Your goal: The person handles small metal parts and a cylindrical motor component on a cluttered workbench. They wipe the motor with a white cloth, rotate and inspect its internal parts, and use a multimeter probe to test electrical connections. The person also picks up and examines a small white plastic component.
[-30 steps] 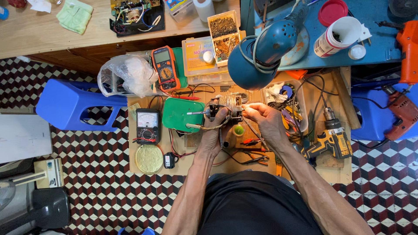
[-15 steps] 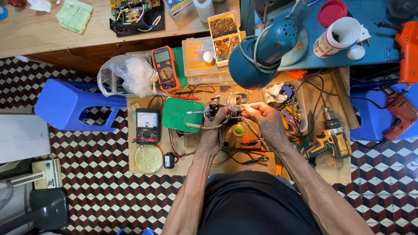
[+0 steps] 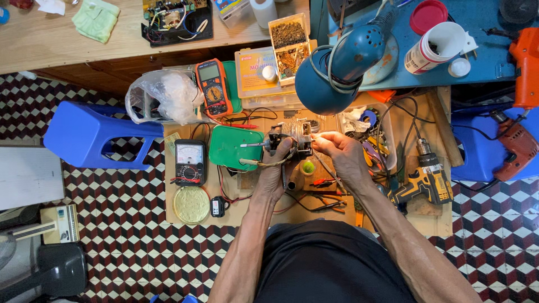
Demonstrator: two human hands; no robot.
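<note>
Small electric motor (image 3: 292, 140) with protruding shaft, held above centre of wooden work board (image 3: 247, 210). Left hand (image 3: 276, 174) closed around motor from 6 o'clock; right hand (image 3: 339, 154) pinching at its 3 o'clock end. Green tray (image 3: 233, 147) at 9 o'clock; blue lamp (image 3: 331, 67) at 1 o'clock; yellow drill (image 3: 424, 182) at 4 o'clock.

On your bench, an orange meter (image 3: 214, 88) shows a grey screen, upright beside a yellow-labelled clear box (image 3: 264, 76). Below them sits a black dial meter (image 3: 190, 163) with a white face. A white, red-labelled canister (image 3: 435, 47) lies top right.
</note>
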